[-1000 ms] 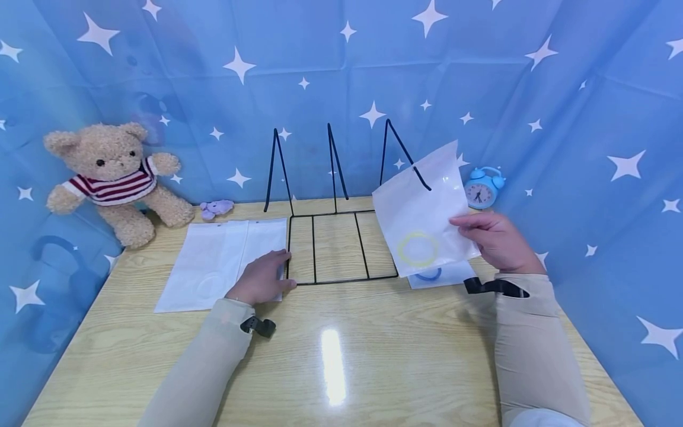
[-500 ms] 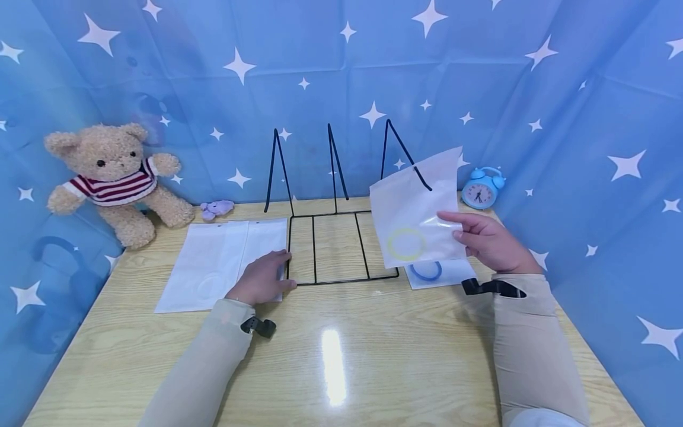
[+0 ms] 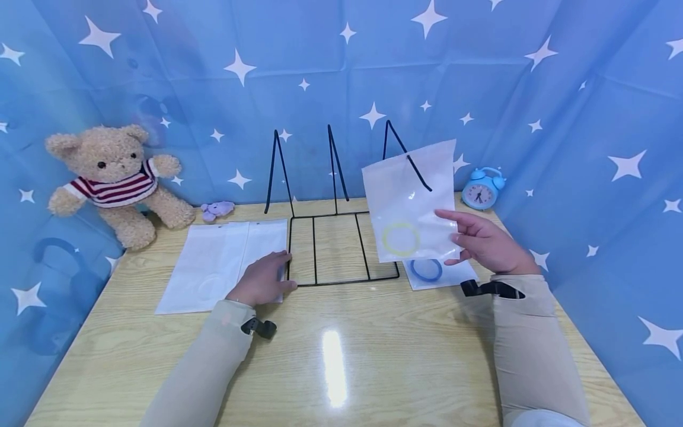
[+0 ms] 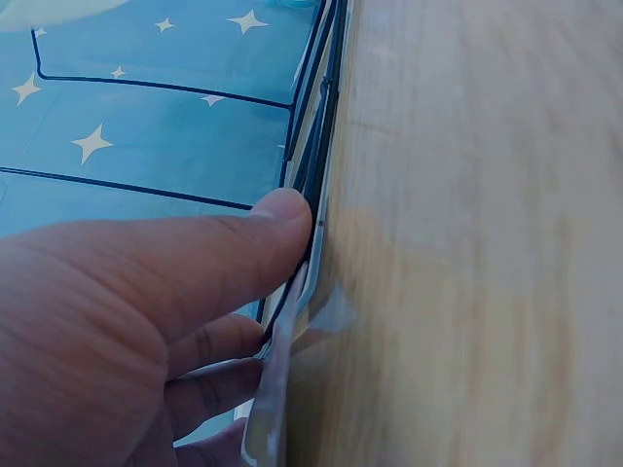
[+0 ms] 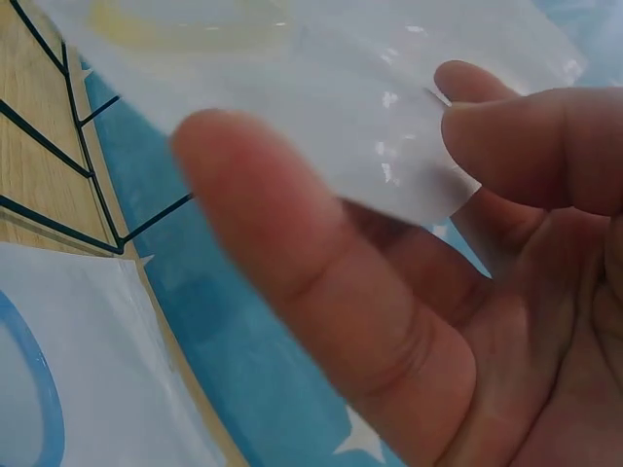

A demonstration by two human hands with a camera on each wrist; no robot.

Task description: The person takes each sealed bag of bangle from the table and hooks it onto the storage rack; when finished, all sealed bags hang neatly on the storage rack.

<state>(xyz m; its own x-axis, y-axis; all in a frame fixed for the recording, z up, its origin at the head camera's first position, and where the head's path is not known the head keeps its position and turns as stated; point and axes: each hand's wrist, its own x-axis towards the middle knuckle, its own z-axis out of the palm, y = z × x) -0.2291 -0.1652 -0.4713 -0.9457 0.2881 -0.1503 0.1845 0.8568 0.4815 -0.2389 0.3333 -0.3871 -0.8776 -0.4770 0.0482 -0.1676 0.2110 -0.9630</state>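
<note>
On the table (image 3: pixel 416 344), the rack (image 3: pixel 362 247): two prongs (image 3: pixel 270 172) bare — left bags (image 3: pixel 213 261) flat, seemingly not yet done! The yellow bag (image 3: pixel 400 193), pinched by the right hand (image 3: pixel 482 240), sits behind the right prong (image 3: pixel 419 172) — looks nearly there; blue bag (image 3: pixel 450 276) flat, left hand (image 3: pixel 261 277) clamping the rack.

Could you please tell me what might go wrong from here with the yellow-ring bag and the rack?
The yellow-ring bag might fall if the right hand lets go, as I cannot tell whether the hook in front passes through it. Pushing on that hook could also tip or slide the black rack, since the left hand holds only its left end.
</note>
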